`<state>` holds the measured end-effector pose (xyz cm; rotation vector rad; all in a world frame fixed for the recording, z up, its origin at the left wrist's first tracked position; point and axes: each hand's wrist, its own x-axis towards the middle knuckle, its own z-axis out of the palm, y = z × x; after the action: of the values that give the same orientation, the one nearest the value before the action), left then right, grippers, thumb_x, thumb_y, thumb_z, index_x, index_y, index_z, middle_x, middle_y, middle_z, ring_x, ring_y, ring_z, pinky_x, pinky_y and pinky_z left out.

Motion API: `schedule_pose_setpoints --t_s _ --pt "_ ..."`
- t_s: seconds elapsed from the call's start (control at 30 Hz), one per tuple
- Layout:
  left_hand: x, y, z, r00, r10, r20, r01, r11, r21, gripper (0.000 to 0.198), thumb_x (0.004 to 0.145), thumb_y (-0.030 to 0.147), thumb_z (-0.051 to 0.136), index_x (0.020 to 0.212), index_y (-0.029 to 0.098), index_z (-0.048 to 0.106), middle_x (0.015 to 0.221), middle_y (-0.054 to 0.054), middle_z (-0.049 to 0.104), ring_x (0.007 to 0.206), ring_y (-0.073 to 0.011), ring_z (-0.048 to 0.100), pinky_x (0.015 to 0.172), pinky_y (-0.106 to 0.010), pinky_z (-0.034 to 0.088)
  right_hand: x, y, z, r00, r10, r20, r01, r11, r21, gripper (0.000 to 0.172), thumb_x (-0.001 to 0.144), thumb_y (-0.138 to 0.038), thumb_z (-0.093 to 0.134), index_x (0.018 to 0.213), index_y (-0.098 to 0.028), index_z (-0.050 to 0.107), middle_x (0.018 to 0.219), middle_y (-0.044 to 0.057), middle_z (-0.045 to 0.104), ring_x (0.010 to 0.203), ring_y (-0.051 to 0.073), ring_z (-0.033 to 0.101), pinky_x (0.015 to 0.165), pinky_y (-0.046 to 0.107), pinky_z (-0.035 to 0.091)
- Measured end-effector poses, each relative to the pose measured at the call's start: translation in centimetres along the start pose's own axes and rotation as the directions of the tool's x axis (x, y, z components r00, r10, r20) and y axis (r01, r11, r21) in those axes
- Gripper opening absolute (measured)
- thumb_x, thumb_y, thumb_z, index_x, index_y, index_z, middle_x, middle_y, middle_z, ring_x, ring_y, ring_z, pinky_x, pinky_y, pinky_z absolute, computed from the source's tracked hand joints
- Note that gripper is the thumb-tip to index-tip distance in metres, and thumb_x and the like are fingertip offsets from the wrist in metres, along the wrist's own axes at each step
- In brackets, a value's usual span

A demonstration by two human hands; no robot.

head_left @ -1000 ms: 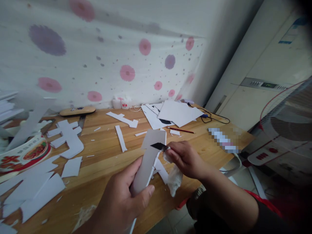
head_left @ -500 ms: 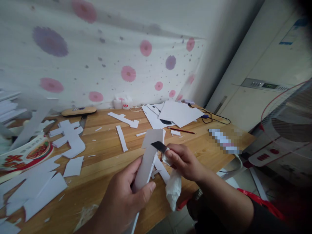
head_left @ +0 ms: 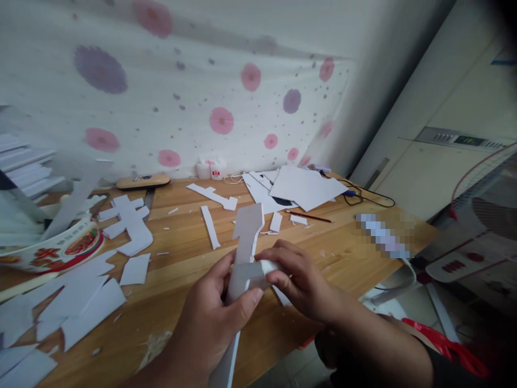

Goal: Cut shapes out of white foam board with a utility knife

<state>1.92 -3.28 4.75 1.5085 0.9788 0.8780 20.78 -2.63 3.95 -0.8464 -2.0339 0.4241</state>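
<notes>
In the head view, the left grip [head_left: 214, 312] is clasping the board [head_left: 247, 231] between thumb and fingers. The board is slanting up over the worktop [head_left: 181, 285], its shaped head pointing toward the far edge. The right grip [head_left: 302, 280] is pinching the blade [head_left: 248, 272] by its white wrapping [head_left: 271, 266]. The blade is lying across the board, just beside the left thumb; whether its edge is biting in is not showing clearly.

Compared with half a second ago, the blade is no longer crossing the board's upper part as a dark, pointed shape. It is now sitting lower, with a paler face showing. The wrapping's loose tail is no longer hanging visibly below the right grip. For the work in hand, this is apparently shifting the tool from the head toward the middle of the board. The two grips are now nearly meeting, so the left thumb is probably needing closer guarding.

Beyond the board, a pencil [head_left: 310, 216] and an offcut [head_left: 299, 220] are lying on the worktop. Sheets [head_left: 305, 186] are resting by the far edge, near its right end. A bowl [head_left: 67, 254] is standing toward the left end.
</notes>
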Motion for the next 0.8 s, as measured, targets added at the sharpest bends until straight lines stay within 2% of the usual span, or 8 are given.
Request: schedule_pose_setpoints --t_s 0.2,0.33,0.47,0.63,0.8 --pt "-0.3 0.1 0.2 0.997 -0.019 -0.072 0.022 0.999 0.033 0.041 0.078 0.036 0.06 0.117 0.024 0.058 0.079 0.002 0.066 0.081 -0.0209 0.063 0.064 -0.027 0.048 0.3 -0.3 0.8 0.996 -0.056 -0.075 0.051 0.997 -0.058 0.035 0.096 -0.048 0.043 0.103 -0.017 0.059 0.08 0.006 0.058 0.071 0.016 0.053 0.061 0.027 0.043" --pt "-0.4 -0.1 0.2 0.998 -0.037 -0.05 0.04 0.998 0.049 0.045 0.078 0.038 0.059 0.121 0.023 0.056 0.074 0.002 0.065 0.073 -0.0197 0.062 0.058 -0.026 0.047 0.5 -0.6 0.6 0.995 -0.063 -0.078 0.055 0.993 -0.104 0.04 0.096 -0.05 0.04 0.097 -0.016 0.06 0.077 0.005 0.056 0.068 0.016 0.051 0.06 0.027 0.043" --pt "-0.7 0.0 0.1 1.0 0.024 -0.012 -0.023 0.999 0.048 0.042 0.078 0.035 0.058 0.12 0.025 0.057 0.083 0.002 0.068 0.072 -0.0178 0.061 0.062 -0.026 0.05 0.6 -0.7 0.0 0.994 -0.087 -0.068 0.078 0.989 -0.122 0.041 0.096 -0.05 0.039 0.094 -0.016 0.06 0.075 0.004 0.055 0.066 0.015 0.05 0.058 0.027 0.042" --pt "-0.8 0.2 0.0 0.998 0.055 0.017 -0.055 0.998 0.017 0.046 0.079 0.032 0.058 0.125 0.028 0.056 0.097 0.001 0.071 0.086 -0.02 0.064 0.074 -0.028 0.053 0.5 -0.3 -0.4 0.99 -0.121 -0.077 0.106 0.978 -0.178 0.039 0.096 -0.049 0.041 0.096 -0.015 0.061 0.076 0.006 0.057 0.067 0.016 0.051 0.059 0.028 0.042" --pt "-0.8 0.4 0.0 0.998 0.066 0.025 -0.067 0.996 0.054 0.05 0.077 0.032 0.059 0.127 0.028 0.056 0.101 0.0 0.071 0.084 -0.0198 0.065 0.074 -0.028 0.054 0.4 -0.1 -0.5 0.984 -0.157 -0.087 0.136 0.968 -0.212 0.038 0.096 -0.048 0.042 0.096 -0.015 0.061 0.077 0.006 0.058 0.068 0.016 0.051 0.059 0.028 0.043"
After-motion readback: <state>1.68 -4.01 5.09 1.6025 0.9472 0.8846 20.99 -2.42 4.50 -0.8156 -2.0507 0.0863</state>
